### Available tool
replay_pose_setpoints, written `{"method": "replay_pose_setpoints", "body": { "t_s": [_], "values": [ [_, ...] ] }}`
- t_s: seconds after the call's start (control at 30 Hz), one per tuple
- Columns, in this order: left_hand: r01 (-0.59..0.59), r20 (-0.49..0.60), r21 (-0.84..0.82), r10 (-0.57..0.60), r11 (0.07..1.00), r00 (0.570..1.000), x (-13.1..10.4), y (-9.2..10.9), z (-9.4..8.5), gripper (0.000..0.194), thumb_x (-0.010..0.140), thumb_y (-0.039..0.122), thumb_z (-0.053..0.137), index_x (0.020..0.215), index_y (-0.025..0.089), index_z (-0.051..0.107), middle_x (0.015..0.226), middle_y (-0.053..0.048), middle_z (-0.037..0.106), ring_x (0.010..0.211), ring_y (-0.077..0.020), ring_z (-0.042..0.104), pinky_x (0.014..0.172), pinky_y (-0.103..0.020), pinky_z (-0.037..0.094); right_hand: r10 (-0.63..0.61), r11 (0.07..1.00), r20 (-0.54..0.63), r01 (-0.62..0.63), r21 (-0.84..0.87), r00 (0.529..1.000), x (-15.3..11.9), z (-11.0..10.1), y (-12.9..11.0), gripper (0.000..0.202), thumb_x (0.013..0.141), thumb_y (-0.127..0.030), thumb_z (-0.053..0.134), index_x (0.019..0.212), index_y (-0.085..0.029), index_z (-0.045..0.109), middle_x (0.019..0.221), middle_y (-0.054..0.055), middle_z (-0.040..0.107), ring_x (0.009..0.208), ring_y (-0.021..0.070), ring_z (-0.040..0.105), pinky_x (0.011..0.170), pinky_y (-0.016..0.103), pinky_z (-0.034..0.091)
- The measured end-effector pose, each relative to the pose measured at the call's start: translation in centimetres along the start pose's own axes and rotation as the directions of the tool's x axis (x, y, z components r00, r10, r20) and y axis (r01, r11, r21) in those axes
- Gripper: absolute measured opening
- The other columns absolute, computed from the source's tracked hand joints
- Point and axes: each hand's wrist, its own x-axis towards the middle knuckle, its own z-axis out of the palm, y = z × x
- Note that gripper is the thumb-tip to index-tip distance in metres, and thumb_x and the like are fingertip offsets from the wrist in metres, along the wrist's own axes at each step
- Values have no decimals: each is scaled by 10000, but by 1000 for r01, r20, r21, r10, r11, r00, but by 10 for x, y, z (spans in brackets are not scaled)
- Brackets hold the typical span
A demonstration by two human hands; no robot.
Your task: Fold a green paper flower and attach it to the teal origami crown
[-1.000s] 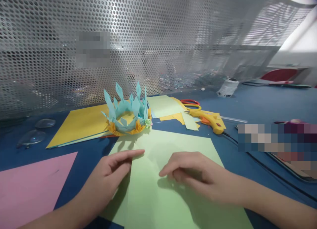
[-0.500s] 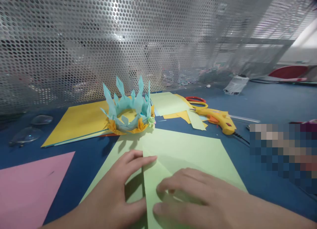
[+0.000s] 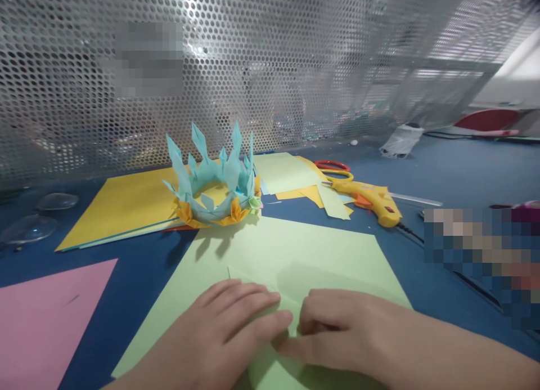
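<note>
Hands first, as I watch from the head camera: my left hand (image 3: 219, 334) lies flat on the green paper (image 3: 291, 249), fingers spread a little and pressing down, holding nothing. My right hand (image 3: 341, 334) rests just beside it, its fingers curled and its thumb pushing on the folded edge of the same sheet. The two hands almost touch at the fingertips. I cannot tell if the right fingers pinch the fold or only press on it.

That green paper lies on the blue table (image 3: 442, 176), right in front of me, with a folded flap near the hands. Just past its far edge stands a blue paper crown (image 3: 213, 179) with orange bits at its base. It sits on a yellow sheet (image 3: 122, 204). A pink sheet (image 3: 42, 317) lies to the left, apart from the green one.

Farther right I see a yellow glue gun (image 3: 371, 201) and, just behind it, scissors (image 3: 333, 167) with red and yellow handles. Small paper scraps (image 3: 304, 187) lie between the crown and the glue gun. A metal wall full of holes (image 3: 270, 69) stands behind it all
</note>
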Motion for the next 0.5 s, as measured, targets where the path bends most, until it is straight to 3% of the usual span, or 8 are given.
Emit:
{"method": "replay_pose_setpoints", "body": {
  "t_s": [0.1, 0.2, 0.3, 0.4, 0.5],
  "values": [
    [32, 45, 5, -32, 999, 998, -3, -7, 8, 412, 885, 214, 526, 1293, 257, 490, 1386, -52, 544, 1264, -230, 497, 1087, -361, 358, 16, 998, -24, -14, 59, 1000, -4, -1, 6, 435, 730, -23, 580, 1120, -191, 671, 967, 57, 641, 832, 145, 623, 734, 195, 491],
    [80, 66, -66, -76, 995, 995, -5, -6, 8, 461, 882, 334, 566, 1333, 301, 476, 1432, -33, 493, 1303, -257, 458, 1091, -410, 351, 49, 997, -200, -34, 74, 979, -7, 1, 12, 196, 882, -91, 509, 905, -157, 692, 874, 42, 639, 788, 121, 602, 725, 191, 465],
    [169, 61, -190, -160, 967, 985, -2, 1, -3, 549, 848, 517, 580, 1342, 298, 482, 1416, -18, 513, 1320, -238, 438, 1121, -384, 308, 16, 997, -313, 7, 73, 950, -5, 4, 17, 185, 919, -177, 528, 810, -138, 673, 783, 36, 627, 712, 116, 577, 656, 192, 444],
    [334, 84, -265, -324, 905, 942, 5, 11, -15, 275, 906, 403, 528, 1141, 333, 653, 1319, 28, 608, 1273, -188, 498, 1109, -341, 330, -30, 995, -345, 61, 81, 938, 1, 9, 22, 165, 912, -180, 560, 825, -128, 690, 762, 36, 631, 698, 110, 579, 638, 180, 436],
    [483, 150, -279, -459, 830, 876, 13, 15, -22, 192, 865, 305, 543, 907, 314, 730, 1225, 20, 673, 1216, -195, 553, 1079, -361, 376, -71, 991, -381, 109, 78, 922, 9, 14, 24, 174, 895, -203, 593, 825, -102, 716, 721, 50, 645, 654, 112, 586, 608, 179, 439]
  ]
}}
